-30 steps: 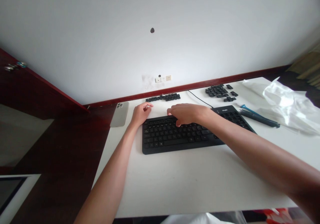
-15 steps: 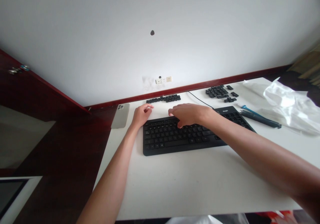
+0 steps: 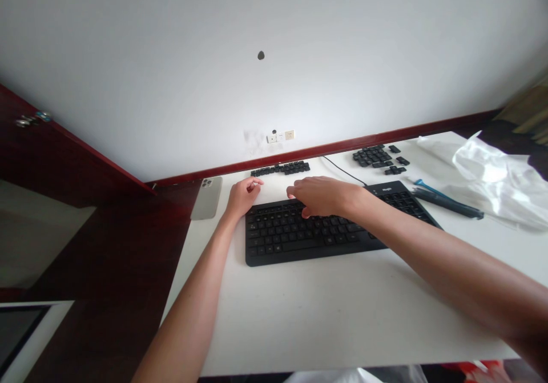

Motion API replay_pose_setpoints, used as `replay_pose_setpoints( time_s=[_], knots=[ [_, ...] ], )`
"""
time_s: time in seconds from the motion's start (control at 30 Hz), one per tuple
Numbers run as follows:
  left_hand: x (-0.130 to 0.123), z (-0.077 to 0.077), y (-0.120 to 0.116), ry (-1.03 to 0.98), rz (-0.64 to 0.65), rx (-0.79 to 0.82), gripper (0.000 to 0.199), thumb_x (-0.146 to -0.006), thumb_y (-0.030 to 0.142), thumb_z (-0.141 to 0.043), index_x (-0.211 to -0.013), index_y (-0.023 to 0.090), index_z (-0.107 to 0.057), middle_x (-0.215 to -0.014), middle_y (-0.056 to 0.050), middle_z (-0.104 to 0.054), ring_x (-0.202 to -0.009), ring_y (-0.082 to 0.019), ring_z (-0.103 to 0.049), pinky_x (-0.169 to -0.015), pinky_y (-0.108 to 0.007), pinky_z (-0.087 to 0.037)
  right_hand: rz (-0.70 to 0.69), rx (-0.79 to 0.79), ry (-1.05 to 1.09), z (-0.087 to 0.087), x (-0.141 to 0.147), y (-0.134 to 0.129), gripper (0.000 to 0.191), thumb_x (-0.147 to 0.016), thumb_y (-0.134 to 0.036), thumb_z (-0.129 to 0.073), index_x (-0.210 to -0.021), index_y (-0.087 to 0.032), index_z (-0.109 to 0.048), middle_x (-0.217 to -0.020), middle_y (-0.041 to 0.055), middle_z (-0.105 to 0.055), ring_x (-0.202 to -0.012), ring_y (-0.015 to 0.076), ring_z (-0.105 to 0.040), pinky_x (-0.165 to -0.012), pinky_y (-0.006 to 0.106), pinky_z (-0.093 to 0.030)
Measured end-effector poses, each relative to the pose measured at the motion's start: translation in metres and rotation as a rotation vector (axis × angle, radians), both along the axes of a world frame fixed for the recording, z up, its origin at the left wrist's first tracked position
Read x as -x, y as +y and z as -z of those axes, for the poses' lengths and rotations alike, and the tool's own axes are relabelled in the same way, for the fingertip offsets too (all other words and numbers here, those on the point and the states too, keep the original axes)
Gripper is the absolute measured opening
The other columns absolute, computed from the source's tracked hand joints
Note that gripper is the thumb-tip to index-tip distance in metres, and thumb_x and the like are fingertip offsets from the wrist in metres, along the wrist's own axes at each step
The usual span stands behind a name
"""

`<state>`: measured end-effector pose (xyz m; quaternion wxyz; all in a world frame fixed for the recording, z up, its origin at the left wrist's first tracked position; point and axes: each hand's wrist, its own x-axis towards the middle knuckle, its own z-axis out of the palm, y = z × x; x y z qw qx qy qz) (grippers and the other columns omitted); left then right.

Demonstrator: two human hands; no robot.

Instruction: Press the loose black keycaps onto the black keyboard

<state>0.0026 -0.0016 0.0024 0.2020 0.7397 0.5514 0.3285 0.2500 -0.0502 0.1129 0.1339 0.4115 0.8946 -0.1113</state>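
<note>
A black keyboard [image 3: 308, 246] lies on the white table [image 3: 325, 314], its keys mostly in place. Over its upper middle reaches my right hand [image 3: 321, 194], palm down, thumb and fingers apart and no object seen in it. The thumb is at the keys, while the fingers extend toward the back edge. My left hand [image 3: 243, 196] rests at the keyboard's back left corner, fingers loosely bent with a gap to the thumb and nothing visible between them. Behind it sits a row of loose black keycaps [image 3: 280, 169].
More loose keycaps [image 3: 371, 156] lie back right, beside the keyboard cable [image 3: 345, 170]. A phone [image 3: 206, 198] is at the left edge. A blue tool [image 3: 428, 189], a dark strip-like object [image 3: 449, 202] and clear plastic wrapping [image 3: 492, 172] occupy the right. The wall [image 3: 214, 86] stands behind.
My right hand has shifted very slightly left over the keyboard. My left hand and the loose keycaps look unchanged.
</note>
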Motion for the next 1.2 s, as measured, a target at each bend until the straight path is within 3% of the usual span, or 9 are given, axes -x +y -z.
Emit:
replay_pose_setpoints(
  time_s=[0.1, 0.2, 0.33, 0.43, 0.57, 0.7, 0.8, 1.2],
  knots=[
    [0.000, 0.000, 0.000, 0.000, 0.001, 0.002, 0.025, -0.086, 0.029, -0.054, -0.094, 0.021, -0.076, -0.056, 0.006, -0.044, -0.055, -0.013, -0.041, -0.059, -0.026, -0.032, 0.005, -0.005, 0.012, -0.009, 0.003, -0.011, 0.038, -0.091, -0.023, -0.065, -0.128, -0.015, -0.068, -0.112, 0.0154, -0.073, -0.104, 0.0314, -0.068, -0.078, 0.037, -0.048],
    [0.001, 0.001, 0.000, -0.003, 0.017, -0.008, 0.026, -0.085, 0.028, -0.053, -0.095, 0.020, -0.076, -0.055, 0.006, -0.043, -0.055, -0.012, -0.040, -0.058, -0.025, -0.031, -0.018, 0.102, 0.114, -0.014, 0.009, -0.020, 0.039, -0.096, -0.020, -0.053, -0.131, -0.019, -0.069, -0.114, 0.0139, -0.074, -0.099, 0.0284, -0.070, -0.075, 0.035, -0.049],
    [0.001, 0.001, 0.000, -0.031, 0.033, -0.009, 0.026, -0.086, 0.028, -0.052, -0.095, 0.019, -0.075, -0.056, 0.006, -0.044, -0.055, -0.012, -0.040, -0.057, -0.025, -0.032, -0.112, 0.275, 0.336, -0.013, 0.017, -0.022, 0.043, -0.098, -0.017, -0.044, -0.133, -0.024, -0.069, -0.121, 0.0078, -0.074, -0.106, 0.0233, -0.069, -0.085, 0.032, -0.050],
    [0.001, -0.001, -0.002, -0.038, 0.044, -0.001, 0.026, -0.087, 0.029, -0.053, -0.096, 0.019, -0.074, -0.057, 0.005, -0.044, -0.056, -0.013, -0.039, -0.057, -0.025, -0.032, -0.134, 0.297, 0.409, -0.008, 0.021, -0.024, 0.042, -0.098, -0.014, -0.043, -0.125, -0.023, -0.073, -0.121, 0.0062, -0.074, -0.110, 0.0222, -0.067, -0.091, 0.031, -0.050],
    [0.001, -0.001, -0.003, -0.032, 0.047, 0.000, 0.026, -0.088, 0.029, -0.053, -0.098, 0.018, -0.074, -0.058, 0.004, -0.046, -0.056, -0.013, -0.039, -0.057, -0.025, -0.032, -0.188, 0.222, 0.381, 0.005, 0.033, -0.035, 0.035, -0.096, -0.010, -0.047, -0.116, -0.018, -0.074, -0.117, 0.0087, -0.074, -0.109, 0.0225, -0.066, -0.089, 0.031, -0.051],
    [0.001, 0.000, -0.002, -0.039, 0.042, -0.007, 0.026, -0.088, 0.029, -0.054, -0.098, 0.018, -0.075, -0.061, 0.003, -0.049, -0.057, -0.013, -0.041, -0.058, -0.025, -0.032, -0.283, -0.004, 0.219, 0.015, 0.046, -0.054, 0.030, -0.095, -0.003, -0.045, -0.102, -0.010, -0.074, -0.103, 0.0131, -0.073, -0.097, 0.0226, -0.068, -0.081, 0.031, -0.052],
    [0.001, 0.001, -0.001, -0.037, 0.046, -0.001, 0.025, -0.088, 0.029, -0.054, -0.098, 0.018, -0.075, -0.061, 0.003, -0.049, -0.056, -0.013, -0.040, -0.057, -0.025, -0.031, -0.320, -0.117, 0.115, 0.015, 0.054, -0.067, 0.028, -0.093, 0.000, -0.046, -0.100, -0.008, -0.072, -0.098, 0.0138, -0.071, -0.102, 0.0247, -0.065, -0.080, 0.032, -0.051],
    [0.001, 0.001, -0.002, -0.028, 0.039, 0.001, 0.026, -0.088, 0.030, -0.053, -0.098, 0.019, -0.075, -0.058, 0.004, -0.046, -0.055, -0.013, -0.039, -0.056, -0.025, -0.029, -0.253, -0.152, 0.069, 0.012, 0.058, -0.076, 0.023, -0.094, -0.004, -0.049, -0.098, -0.011, -0.071, -0.097, 0.0138, -0.069, -0.098, 0.0241, -0.066, -0.071, 0.031, -0.050]
  ],
)
